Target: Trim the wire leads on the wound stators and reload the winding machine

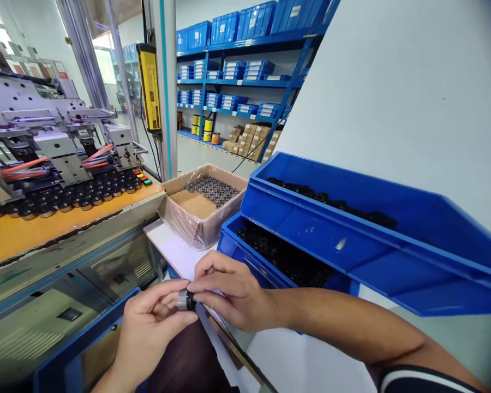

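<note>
Low in the middle of the head view, my left hand (153,322) is closed around a small silver ring-shaped metal part with a black piece on its right end (183,300). My right hand (231,292) meets it from the right, thumb and fingertips pinched at the black end. The fingers cover much of the part, so I cannot tell whether the black piece is separate from the ring. Both hands are above my lap, in front of the blue bins.
A plastic-lined cardboard box (180,218) holds rows of small parts. Two blue bins (311,224) (239,248) with black parts stand at the right, one overhanging the other. At left, black parts (85,202) line the orange bench (65,229) below a machine (61,142). Shelves (245,82) stand behind.
</note>
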Demonstrator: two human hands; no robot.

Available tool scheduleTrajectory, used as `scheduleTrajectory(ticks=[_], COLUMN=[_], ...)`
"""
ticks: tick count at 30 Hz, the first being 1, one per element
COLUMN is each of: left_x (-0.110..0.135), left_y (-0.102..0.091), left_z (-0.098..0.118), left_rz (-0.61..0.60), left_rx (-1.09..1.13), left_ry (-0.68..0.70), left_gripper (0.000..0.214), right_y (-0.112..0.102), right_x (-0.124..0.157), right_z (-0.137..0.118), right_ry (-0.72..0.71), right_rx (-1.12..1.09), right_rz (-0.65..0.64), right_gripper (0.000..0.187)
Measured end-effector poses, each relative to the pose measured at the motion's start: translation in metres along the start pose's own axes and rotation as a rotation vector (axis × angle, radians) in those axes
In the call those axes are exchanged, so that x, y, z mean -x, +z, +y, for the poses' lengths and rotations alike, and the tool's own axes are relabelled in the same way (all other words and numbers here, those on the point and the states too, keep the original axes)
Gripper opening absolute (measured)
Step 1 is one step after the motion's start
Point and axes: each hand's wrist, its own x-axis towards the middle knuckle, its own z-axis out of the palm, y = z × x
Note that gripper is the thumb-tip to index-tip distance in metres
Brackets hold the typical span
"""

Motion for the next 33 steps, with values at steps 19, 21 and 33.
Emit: scheduleTrajectory(ticks=[19, 21, 33], left_x=[0.008, 0.008, 0.009], left_y=[0.011, 0.008, -0.002], left_z=[-0.008, -0.01, -0.017], left_rz=[0.167, 0.12, 0.093], left_rx=[0.052, 0.026, -0.054], left_ry=[-0.074, -0.036, 0.04], left_gripper=[0.037, 0.038, 0.04], right_y=[-0.012, -0.013, -0.013], right_x=[0.002, 0.001, 0.001], right_z=[0.005, 0.005, 0.004], right_ry=[-0.287, -0.294, -0.268], right_rx=[0.324, 0.314, 0.287], right_rz=[-0.07, -0.067, -0.072], right_gripper=[0.022, 0.02, 0.017])
